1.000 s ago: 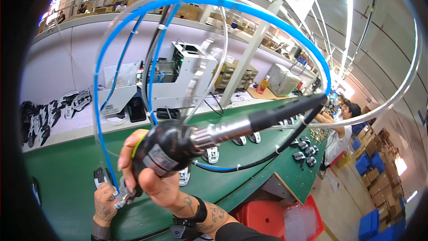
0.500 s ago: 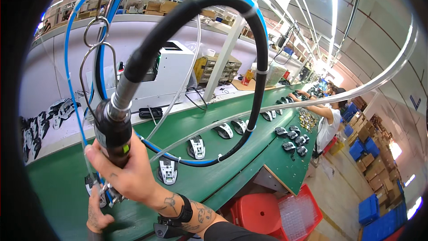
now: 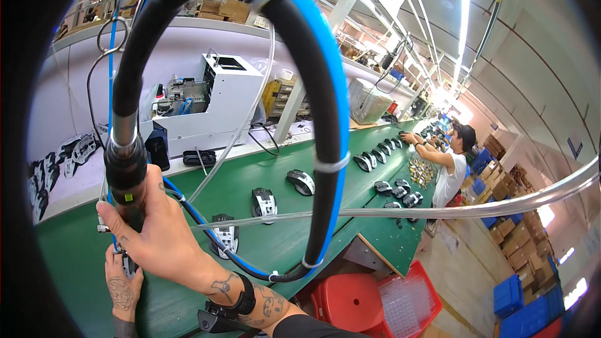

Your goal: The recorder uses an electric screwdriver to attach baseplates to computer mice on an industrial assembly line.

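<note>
My right hand (image 3: 164,238) is wrapped around a black power screwdriver (image 3: 124,172), which hangs upright from a metal ring hanger. A thick black cable with a blue hose loops from its top. Beneath it, my left hand (image 3: 123,288) grips a black-and-grey computer mouse shell (image 3: 130,266) on the green work surface (image 3: 75,263). The screwdriver and my right hand cover most of that shell, and the driver's tip is hidden. To the right, another open mouse shell (image 3: 225,235) lies partly behind the hose, with a white-and-black one (image 3: 264,203) beyond.
A white machine (image 3: 235,97) stands behind the bench. A clear tube (image 3: 400,212) crosses in front. Mouse parts (image 3: 78,150) lie at the far left. Another person (image 3: 449,172) works farther along the bench. A red stool (image 3: 354,300) and red crate (image 3: 432,288) sit below right.
My right hand and the screwdriver have shifted left in view. My left hand, with its thumb held out before, now closes on the mouse shell. The cable loop has swung nearer.
</note>
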### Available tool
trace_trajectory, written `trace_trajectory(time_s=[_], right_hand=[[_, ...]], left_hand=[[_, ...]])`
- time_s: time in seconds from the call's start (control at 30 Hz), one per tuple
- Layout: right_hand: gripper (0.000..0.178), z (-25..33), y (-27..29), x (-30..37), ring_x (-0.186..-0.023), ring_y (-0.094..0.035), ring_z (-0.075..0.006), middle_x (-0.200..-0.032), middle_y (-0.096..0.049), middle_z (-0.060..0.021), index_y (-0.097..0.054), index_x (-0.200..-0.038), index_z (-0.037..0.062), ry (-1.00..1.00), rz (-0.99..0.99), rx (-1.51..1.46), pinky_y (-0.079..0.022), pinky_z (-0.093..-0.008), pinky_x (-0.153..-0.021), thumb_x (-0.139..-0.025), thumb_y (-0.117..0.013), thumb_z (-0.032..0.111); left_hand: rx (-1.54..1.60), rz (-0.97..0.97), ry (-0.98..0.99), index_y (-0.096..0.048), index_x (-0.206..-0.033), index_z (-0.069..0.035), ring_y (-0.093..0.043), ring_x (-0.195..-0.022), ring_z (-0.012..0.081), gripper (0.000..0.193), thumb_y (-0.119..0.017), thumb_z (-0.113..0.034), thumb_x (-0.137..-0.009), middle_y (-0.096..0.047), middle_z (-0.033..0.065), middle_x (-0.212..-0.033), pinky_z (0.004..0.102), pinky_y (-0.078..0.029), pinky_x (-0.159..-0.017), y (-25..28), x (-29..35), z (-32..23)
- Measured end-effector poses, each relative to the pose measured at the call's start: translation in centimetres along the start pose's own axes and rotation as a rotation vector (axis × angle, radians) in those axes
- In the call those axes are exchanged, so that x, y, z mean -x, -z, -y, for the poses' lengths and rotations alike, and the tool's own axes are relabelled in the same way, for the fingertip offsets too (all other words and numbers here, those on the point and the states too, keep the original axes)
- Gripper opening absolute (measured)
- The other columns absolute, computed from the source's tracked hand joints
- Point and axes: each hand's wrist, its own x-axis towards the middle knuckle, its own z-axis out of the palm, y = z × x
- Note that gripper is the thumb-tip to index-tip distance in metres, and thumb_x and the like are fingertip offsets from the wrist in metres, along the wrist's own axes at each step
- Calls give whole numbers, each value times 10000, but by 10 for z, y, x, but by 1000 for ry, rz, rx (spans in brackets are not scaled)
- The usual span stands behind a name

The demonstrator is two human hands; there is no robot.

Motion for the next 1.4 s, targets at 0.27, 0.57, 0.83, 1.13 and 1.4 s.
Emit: trace_trajectory(time_s=[0.27, 0.57, 0.83, 1.13, 1.4], right_hand=[[332, -6, -10, 3, -556, -488, -21, -614, -522, 35, -439, -989, 23, 38, -95, -73, -402, -194, -509, -806, -687, 150], [333, -25, 3, 16, -607, -503, -144, -700, -495, -36, -442, -1083, 42, 166, -34, -663, -450, -300, -610, -962, -382, 346], [488, -18, -28, 27, -558, -494, -149, -675, -467, -34, -391, -1105, 25, 181, 61, -760, -400, -282, -565, -887, -508, 446], [506, -14, -29, 34, -521, -394, -95, -773, -444, -76, -398, -1053, -21, 195, 29, -680, -338, -208, -502, -866, -544, 426], [482, -12, -36, 38, -533, -496, -189, -636, -444, -59, -342, -1133, 64, 158, 20, -772, -378, -308, -548, -858, -582, 379]], left_hand=[[1765, -72, 561, -439, -1276, -68, -572, -931, 142, 481, -476, -307, -859, -563, 51, -1112, 264, -484, -757, 22, -1, -22], [2084, 56, 727, -457, -1138, -60, -571, -874, 264, 390, -589, -228, -811, -511, 91, -988, 412, -528, -741, 0, -10, -33], [2062, 18, 756, -391, -1254, -80, -582, -870, 226, 464, -544, -224, -841, -526, 100, -1021, 404, -525, -770, 10, 11, -17], [2063, 6, 729, -329, -1307, -85, -568, -900, 215, 527, -547, -184, -837, -498, 101, -1076, 400, -520, -795, 6, 13, -26], [2069, -16, 698, -327, -1307, -83, -566, -914, 217, 519, -535, -187, -843, -495, 110, -1093, 399, -519, -802, 9, 11, -29]])
